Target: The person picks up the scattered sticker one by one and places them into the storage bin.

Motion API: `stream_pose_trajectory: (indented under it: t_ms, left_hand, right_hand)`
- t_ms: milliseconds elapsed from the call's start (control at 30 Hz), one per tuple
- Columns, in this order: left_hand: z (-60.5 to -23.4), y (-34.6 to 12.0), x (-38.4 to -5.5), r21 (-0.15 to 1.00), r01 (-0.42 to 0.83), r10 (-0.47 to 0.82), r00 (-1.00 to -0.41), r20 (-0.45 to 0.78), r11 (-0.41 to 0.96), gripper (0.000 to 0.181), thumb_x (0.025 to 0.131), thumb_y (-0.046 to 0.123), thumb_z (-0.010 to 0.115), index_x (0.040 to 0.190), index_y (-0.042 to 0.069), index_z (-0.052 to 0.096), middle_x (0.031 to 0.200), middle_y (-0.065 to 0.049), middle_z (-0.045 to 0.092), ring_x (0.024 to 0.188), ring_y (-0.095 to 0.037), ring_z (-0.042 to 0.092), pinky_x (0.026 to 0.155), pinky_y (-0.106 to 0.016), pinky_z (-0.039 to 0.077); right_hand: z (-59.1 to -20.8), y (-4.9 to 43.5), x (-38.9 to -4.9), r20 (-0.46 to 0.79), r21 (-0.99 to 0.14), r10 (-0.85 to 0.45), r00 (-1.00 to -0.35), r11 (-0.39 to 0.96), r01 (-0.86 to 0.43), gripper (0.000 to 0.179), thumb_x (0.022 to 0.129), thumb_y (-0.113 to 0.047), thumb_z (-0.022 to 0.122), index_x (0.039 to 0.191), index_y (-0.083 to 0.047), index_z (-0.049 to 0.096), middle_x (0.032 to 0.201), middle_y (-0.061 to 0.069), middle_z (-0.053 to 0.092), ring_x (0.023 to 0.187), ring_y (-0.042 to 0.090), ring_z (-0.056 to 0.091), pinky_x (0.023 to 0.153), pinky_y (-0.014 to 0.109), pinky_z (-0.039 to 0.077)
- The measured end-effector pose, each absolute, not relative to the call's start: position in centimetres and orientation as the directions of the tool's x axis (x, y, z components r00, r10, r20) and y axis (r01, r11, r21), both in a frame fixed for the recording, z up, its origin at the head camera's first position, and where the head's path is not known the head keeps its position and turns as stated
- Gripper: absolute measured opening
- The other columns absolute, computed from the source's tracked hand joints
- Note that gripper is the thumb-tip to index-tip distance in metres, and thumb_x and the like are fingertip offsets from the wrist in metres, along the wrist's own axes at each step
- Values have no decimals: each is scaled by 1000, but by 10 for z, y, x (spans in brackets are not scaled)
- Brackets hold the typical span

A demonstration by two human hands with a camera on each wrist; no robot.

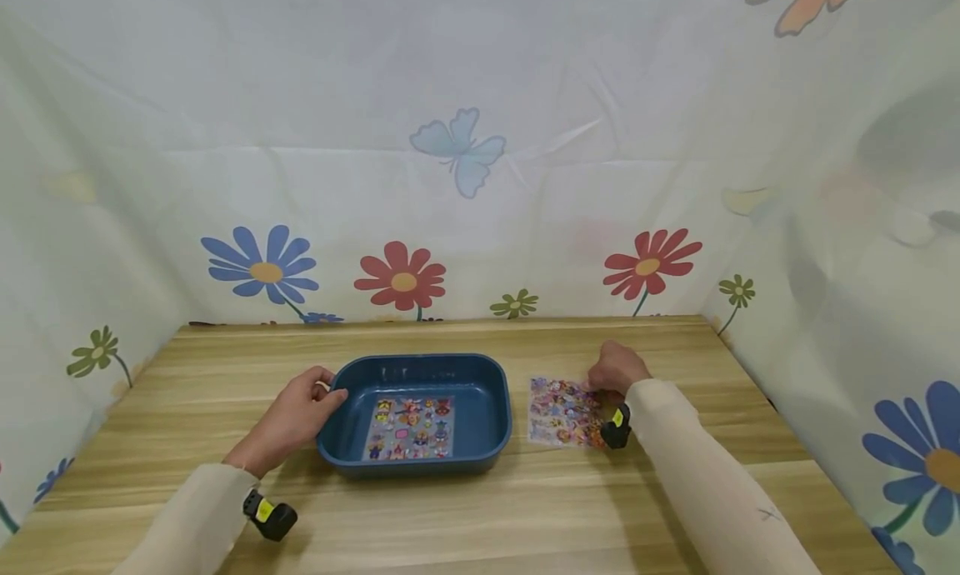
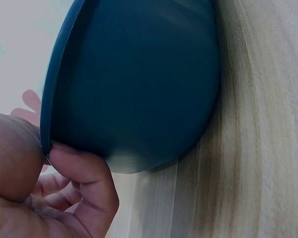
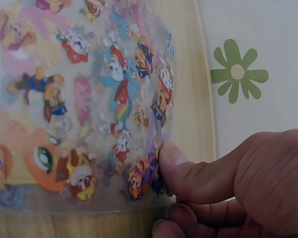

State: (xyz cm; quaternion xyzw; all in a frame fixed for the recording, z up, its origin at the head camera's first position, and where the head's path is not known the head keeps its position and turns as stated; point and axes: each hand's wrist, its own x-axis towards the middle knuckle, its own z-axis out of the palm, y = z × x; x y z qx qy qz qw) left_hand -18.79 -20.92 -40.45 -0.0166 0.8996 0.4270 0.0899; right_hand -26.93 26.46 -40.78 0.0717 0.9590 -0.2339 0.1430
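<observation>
A dark blue rectangular tray [image 1: 480,425] stands on the table, with a clear sheet of cartoon stickers [image 1: 410,429] lying flat inside it. My left hand [image 1: 303,408] pinches the tray's left rim between thumb and curled index finger, as the left wrist view [image 2: 69,188] also shows. To the right of the tray lie clear sticker sheets [image 1: 558,412] printed with cartoon characters, seemingly overlapping. With thumb and fingers my right hand [image 1: 618,368] pinches their edge; in the right wrist view the thumb presses on the sticker sheet [image 3: 104,114] near its corner.
The wood-grain table [image 1: 480,525] reaches back to a white curtain [image 1: 480,225] printed with flowers and butterflies, which also hangs along both sides. Small black cameras [image 1: 272,517] are strapped to both wrists. A narrow strip of table separates the tray from the right-hand sheets.
</observation>
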Motion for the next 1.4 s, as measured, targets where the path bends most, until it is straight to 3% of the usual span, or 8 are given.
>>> stream_pose_trajectory:
  t_ms: [167,267,467,567,733,867,1033,1400]
  left_hand:
    - [-405,-210,-187,761,-115,41,-982,-183,639,32,110,23,52,130,-1,47,93,-13,55,81,-22,56,63,-31,50]
    - [-407,-210,-187,759,-115,37,-983,-180,641,32,110,23,52,130,-1,47,92,-13,55,81,-22,56,63,-31,50]
    - [-406,-210,-187,760,-105,38,-985,-168,642,32,110,23,52,130,-2,48,92,-14,56,80,-22,56,62,-31,49]
    - [-405,-209,-187,758,-105,37,-985,-167,644,32,110,22,52,130,-2,48,92,-14,57,80,-22,56,62,-31,50]
    - [-404,-208,-187,755,-106,39,-984,-172,647,31,110,21,52,130,-2,48,92,-13,56,79,-22,56,62,-31,50]
    - [-403,-207,-187,755,-107,37,-984,-172,647,31,109,21,53,129,-2,48,91,-13,56,79,-22,56,62,-30,49]
    - [-403,-207,-187,762,-108,43,-984,-175,639,29,109,21,53,128,-2,49,90,-12,55,79,-22,57,61,-30,48]
    - [-400,-206,-188,758,-111,41,-983,-179,642,29,110,20,52,128,-2,48,90,-13,56,79,-21,57,61,-30,50]
  right_hand:
    - [-409,265,-271,-306,-414,88,-948,884,216,18,84,-12,77,82,1,65,69,8,56,58,19,51,50,28,40]
    - [-410,265,-273,-304,-400,83,-949,893,206,19,84,-10,76,70,-3,64,65,4,53,58,18,50,52,28,39]
    - [-411,271,-273,-175,-410,-25,-984,911,50,42,78,-4,69,50,-17,41,52,-5,34,51,12,36,51,25,30]
    - [-412,272,-273,-123,-429,-77,-989,903,-17,38,75,-2,67,48,-15,45,50,-6,35,50,11,34,49,25,28]
    - [-411,271,-269,-111,-442,-113,-987,895,-53,15,80,-3,69,65,-4,73,60,-1,60,59,14,50,53,25,38]
    - [-410,270,-266,-103,-421,-132,-986,904,-77,10,82,-3,71,79,-3,80,74,6,73,69,18,59,61,28,47]
    - [-408,270,-264,-97,-398,-159,-982,911,-109,7,84,-4,74,82,-5,81,82,7,76,78,20,63,69,32,53]
    - [-404,274,-261,-82,-402,-177,-981,906,-130,9,85,-5,68,82,-5,76,80,7,71,72,19,59,61,28,44]
